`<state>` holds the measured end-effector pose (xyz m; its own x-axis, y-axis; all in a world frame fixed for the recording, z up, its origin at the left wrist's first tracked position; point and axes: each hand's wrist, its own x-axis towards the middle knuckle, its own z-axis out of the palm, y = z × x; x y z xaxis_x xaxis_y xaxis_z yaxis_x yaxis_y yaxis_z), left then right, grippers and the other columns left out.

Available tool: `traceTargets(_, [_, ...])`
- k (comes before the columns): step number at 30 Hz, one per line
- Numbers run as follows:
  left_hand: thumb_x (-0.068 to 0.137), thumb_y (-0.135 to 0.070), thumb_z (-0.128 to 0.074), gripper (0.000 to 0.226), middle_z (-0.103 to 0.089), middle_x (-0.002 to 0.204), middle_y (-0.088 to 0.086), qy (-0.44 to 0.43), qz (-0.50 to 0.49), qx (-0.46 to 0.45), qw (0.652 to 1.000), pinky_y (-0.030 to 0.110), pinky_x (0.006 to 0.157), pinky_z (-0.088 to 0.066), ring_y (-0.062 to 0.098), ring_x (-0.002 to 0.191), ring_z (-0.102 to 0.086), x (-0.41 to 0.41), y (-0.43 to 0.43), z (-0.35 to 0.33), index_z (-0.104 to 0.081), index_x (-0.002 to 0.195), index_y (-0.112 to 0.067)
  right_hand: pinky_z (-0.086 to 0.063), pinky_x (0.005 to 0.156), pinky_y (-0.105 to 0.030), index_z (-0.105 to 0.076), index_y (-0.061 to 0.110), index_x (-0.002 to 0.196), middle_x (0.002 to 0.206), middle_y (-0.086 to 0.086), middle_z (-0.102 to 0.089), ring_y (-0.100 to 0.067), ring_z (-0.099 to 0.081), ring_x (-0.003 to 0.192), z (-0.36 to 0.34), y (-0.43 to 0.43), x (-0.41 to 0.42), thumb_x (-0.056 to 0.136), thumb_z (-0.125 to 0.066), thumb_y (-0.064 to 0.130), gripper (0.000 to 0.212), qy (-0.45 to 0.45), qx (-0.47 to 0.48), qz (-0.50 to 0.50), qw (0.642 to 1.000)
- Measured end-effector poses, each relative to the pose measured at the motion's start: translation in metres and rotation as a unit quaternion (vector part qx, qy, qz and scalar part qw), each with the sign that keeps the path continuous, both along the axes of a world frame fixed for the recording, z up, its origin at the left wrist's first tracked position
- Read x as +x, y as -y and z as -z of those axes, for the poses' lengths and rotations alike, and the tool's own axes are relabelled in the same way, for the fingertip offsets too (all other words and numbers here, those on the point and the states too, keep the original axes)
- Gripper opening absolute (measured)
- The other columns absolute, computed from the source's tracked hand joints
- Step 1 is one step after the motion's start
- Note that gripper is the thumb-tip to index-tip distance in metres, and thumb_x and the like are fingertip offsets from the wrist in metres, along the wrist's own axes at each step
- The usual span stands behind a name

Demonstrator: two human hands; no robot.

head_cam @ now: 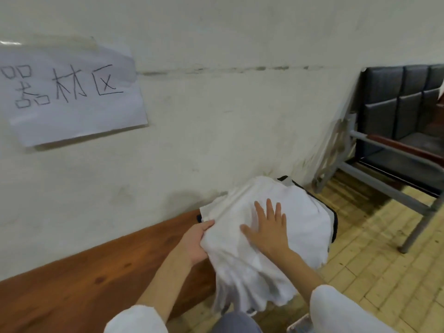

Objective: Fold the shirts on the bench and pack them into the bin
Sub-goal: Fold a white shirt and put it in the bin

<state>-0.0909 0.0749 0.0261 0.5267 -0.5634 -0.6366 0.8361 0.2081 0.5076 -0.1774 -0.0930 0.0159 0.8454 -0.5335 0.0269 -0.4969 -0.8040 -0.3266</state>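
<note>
Bench edge: the wooden bench (pixel 96 272) ran from 8 o'clock up toward the middle. Its far long edge sat tight against the wall (pixel 216 128), and its end stopped right at the bin (pixel 334 219).
Open room: the tiled floor (pixel 372 260) lay open from about 3 to 5 o'clock, between the bin and the chair.
In the way: a chair (pixel 396 111) stood at 2 o'clock with its back to the wall. Its grey metal legs reached out onto the floor, apart from the bin.
Shirt: the white shirt (pixel 302 227) was draped over the top of the bin just below centre, hiding most of it. Its loose hem hung down the near side toward 6 o'clock.
Left hand: the left hand (pixel 195 239) had its fingers curled round the shirt's left edge, with the thumb on top.
Right hand: the right hand (pixel 266 229) lay flat on the shirt, fingers straight and spread, pressing down.
Bin: only a dark rim and a grey corner showed, at 12 and 3 o'clock of the shirt. Honestly couldn't tell what it stood on.
On the wall: a crumpled paper sign (pixel 72 92) with handwritten characters was stuck up at 10 o'clock.
Materials: glossy reddish wood on the bench, soft wrinkled cloth, scuffed off-white plaster, black padded squares on the chair, and yellowish brick-pattern tiles.
</note>
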Motion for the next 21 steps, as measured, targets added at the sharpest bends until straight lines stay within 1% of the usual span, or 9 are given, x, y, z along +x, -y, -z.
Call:
traceTargets(4, [0.09, -0.003, -0.054, 0.034, -0.067, 0.107, 0.024, 0.023, -0.064, 0.006, 0.998, 0.037, 0.072, -0.057, 0.032, 0.092, -0.066, 0.014, -0.077, -0.007, -0.056, 0.124, -0.004, 0.012, 0.115, -0.05, 0.012, 0.031, 0.15, 0.156, -0.006, 0.024, -0.031, 0.026, 0.142, 0.009, -0.054, 0.032, 0.073, -0.045, 0.081, 0.108, -0.116, -0.04, -0.082, 0.989])
traceTargets(6, [0.09, 0.002, -0.05, 0.028, -0.069, 0.1, 0.022, 0.06, -0.074, 0.036, 0.995, 0.027, 0.078, -0.052, 0.026, 0.091, -0.068, 0.015, -0.127, -0.004, -0.059, 0.117, 0.004, 0.012, 0.115, -0.054, 0.012, 0.031, 0.15, 0.156, -0.006, 0.024, -0.031, 0.025, 0.142, 0.021, -0.103, 0.05, 0.072, -0.045, 0.081, 0.109, -0.157, -0.036, -0.132, 0.978])
traceTargets(8, [0.092, 0.005, -0.044, 0.02, -0.073, 0.069, 0.006, 0.12, -0.087, 0.091, 0.985, 0.018, 0.066, -0.052, 0.012, 0.07, -0.069, 0.015, -0.178, 0.002, -0.057, 0.107, 0.004, 0.011, 0.113, -0.058, 0.01, 0.03, 0.15, 0.157, -0.006, 0.022, -0.033, 0.024, 0.142, 0.037, -0.157, 0.064, 0.074, -0.044, 0.079, 0.106, -0.189, -0.021, -0.179, 0.965])
traceTargets(9, [0.095, 0.003, -0.042, 0.017, -0.069, 0.058, 0.0, 0.132, -0.102, 0.121, 0.979, 0.022, 0.06, -0.053, 0.012, 0.062, -0.067, 0.016, -0.201, 0.006, -0.055, 0.106, 0.003, 0.01, 0.112, -0.06, 0.01, 0.03, 0.15, 0.157, -0.007, 0.022, -0.034, 0.023, 0.142, 0.047, -0.183, 0.068, 0.075, -0.043, 0.078, 0.104, -0.204, -0.008, -0.198, 0.959])
traceTargets(13, [0.096, 0.002, -0.042, 0.013, -0.065, 0.051, -0.001, 0.15, -0.132, 0.221, 0.954, 0.021, 0.049, -0.052, 0.01, 0.05, -0.063, 0.014, -0.313, 0.01, -0.055, 0.099, 0.0, 0.015, 0.108, -0.064, 0.014, 0.029, 0.15, 0.155, -0.008, 0.027, -0.037, 0.026, 0.14, 0.073, -0.305, 0.082, 0.073, -0.044, 0.08, 0.109, -0.23, 0.0, -0.284, 0.931])
traceTargets(16, [0.093, 0.005, -0.045, 0.013, -0.063, 0.077, 0.017, 0.115, -0.151, 0.251, 0.949, 0.037, 0.068, -0.048, 0.029, 0.071, -0.061, 0.01, -0.368, 0.01, -0.055, 0.1, 0.001, 0.017, 0.107, -0.064, 0.014, 0.032, 0.149, 0.155, -0.005, 0.028, -0.034, 0.029, 0.14, 0.076, -0.367, 0.086, 0.07, -0.043, 0.084, 0.111, -0.217, -0.026, -0.347, 0.912])
traceTargets(18, [0.09, 0.004, -0.048, 0.019, -0.063, 0.093, 0.022, 0.149, -0.128, 0.302, 0.933, 0.043, 0.074, -0.049, 0.038, 0.085, -0.061, 0.005, -0.392, 0.015, -0.053, 0.107, -0.004, 0.018, 0.107, -0.062, 0.012, 0.032, 0.149, 0.155, -0.005, 0.028, -0.033, 0.03, 0.14, 0.079, -0.393, 0.088, 0.068, -0.043, 0.085, 0.112, -0.207, -0.018, -0.373, 0.904])
traceTargets(20, [0.084, -0.008, -0.054, 0.036, -0.063, 0.108, 0.022, 0.232, -0.075, 0.415, 0.876, 0.046, 0.081, -0.051, 0.041, 0.102, -0.061, 0.007, -0.403, 0.037, -0.05, 0.12, -0.005, 0.019, 0.11, -0.057, 0.01, 0.031, 0.15, 0.156, -0.004, 0.025, -0.031, 0.028, 0.141, 0.077, -0.404, 0.086, 0.065, -0.026, 0.091, 0.111, -0.191, 0.007, -0.382, 0.904])
traceTargets(21, [0.085, -0.015, -0.053, 0.041, -0.061, 0.113, 0.019, 0.274, -0.047, 0.503, 0.819, 0.041, 0.082, -0.05, 0.039, 0.107, -0.06, 0.005, -0.403, 0.048, -0.048, 0.124, -0.006, 0.018, 0.111, -0.052, 0.008, 0.029, 0.151, 0.157, -0.004, 0.022, -0.028, 0.025, 0.142, 0.075, -0.404, 0.084, 0.059, -0.009, 0.094, 0.114, -0.174, 0.024, -0.374, 0.911])
